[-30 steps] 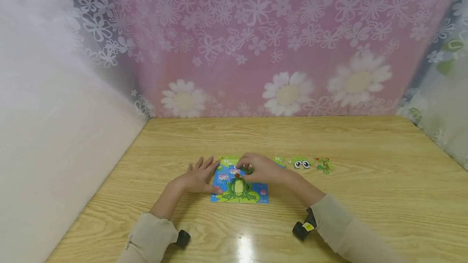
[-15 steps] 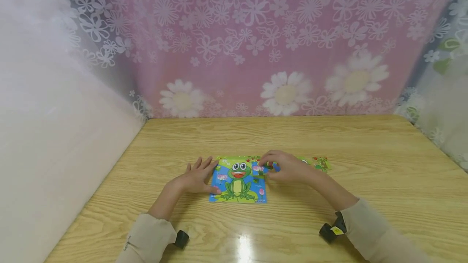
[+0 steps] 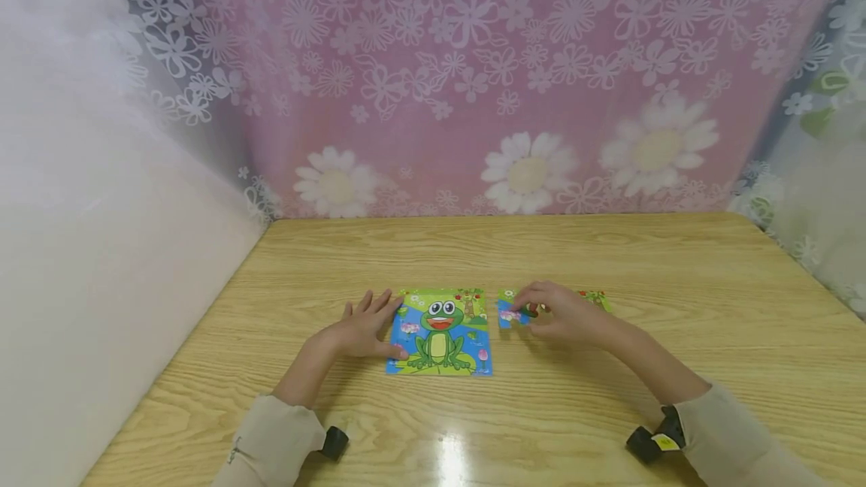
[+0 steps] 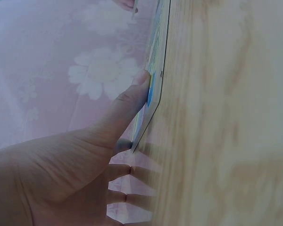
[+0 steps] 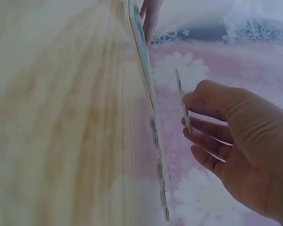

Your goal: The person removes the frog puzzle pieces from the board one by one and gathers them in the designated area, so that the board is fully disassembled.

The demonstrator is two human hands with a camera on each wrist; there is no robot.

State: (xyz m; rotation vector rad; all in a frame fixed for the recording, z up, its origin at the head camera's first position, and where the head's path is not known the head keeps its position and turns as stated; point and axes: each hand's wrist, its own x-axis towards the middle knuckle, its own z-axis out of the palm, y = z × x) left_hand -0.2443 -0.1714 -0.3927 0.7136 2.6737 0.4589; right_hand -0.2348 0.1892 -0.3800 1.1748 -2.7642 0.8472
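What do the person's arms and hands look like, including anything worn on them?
The left hand and right hand are ungloved. Loose beige sleeves cover the forearms partway; the left sleeve has a small dark mark, too small to read. A chunky black device sits by each cuff; the right device carries a yellow label. No cables show.

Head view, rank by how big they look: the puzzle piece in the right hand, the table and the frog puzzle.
Largest to smallest:
Table
Frog puzzle
Puzzle piece in the right hand
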